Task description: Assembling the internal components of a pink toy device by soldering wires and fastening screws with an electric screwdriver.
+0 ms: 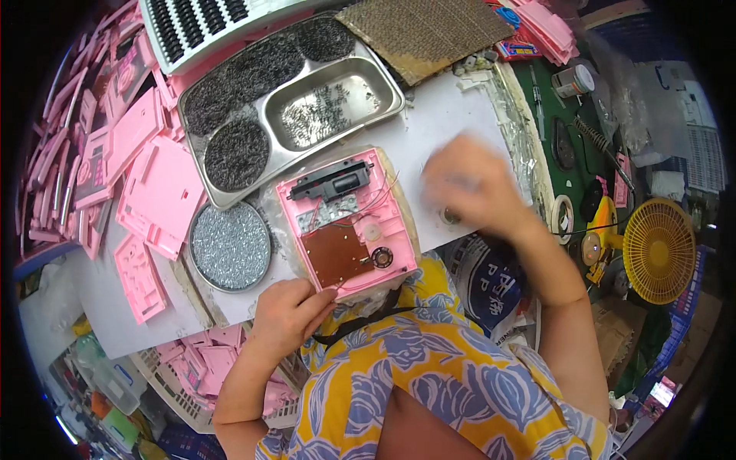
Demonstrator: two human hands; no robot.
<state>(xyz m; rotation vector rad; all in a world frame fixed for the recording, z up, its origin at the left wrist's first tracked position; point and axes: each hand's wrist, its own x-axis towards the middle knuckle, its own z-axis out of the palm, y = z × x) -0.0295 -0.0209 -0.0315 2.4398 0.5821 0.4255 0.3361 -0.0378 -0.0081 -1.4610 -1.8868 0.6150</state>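
Observation:
A pink plastic housing (395, 228) lies open-side up on the work surface in front of me. Inside it sit a brown circuit board (336, 254), a black mechanism (330, 182) across the far end, a small round speaker (382, 257) and thin loose wires. My left hand (290, 313) grips the housing's near left corner, its fingers closed along the edge. To the right of the housing, my right hand (471, 188) is over the white sheet, smeared by motion. Whether it holds anything cannot be made out. A small round item (451, 216) shows just under that hand.
Beyond the housing is a metal tray (272, 107) with compartments of dark and silver screws. A round dish (230, 245) of small silver pieces stands left. Pink plastic parts (161, 192) pile up at far left; a basket (176, 395) holds more. A yellow fan (659, 251) is at right.

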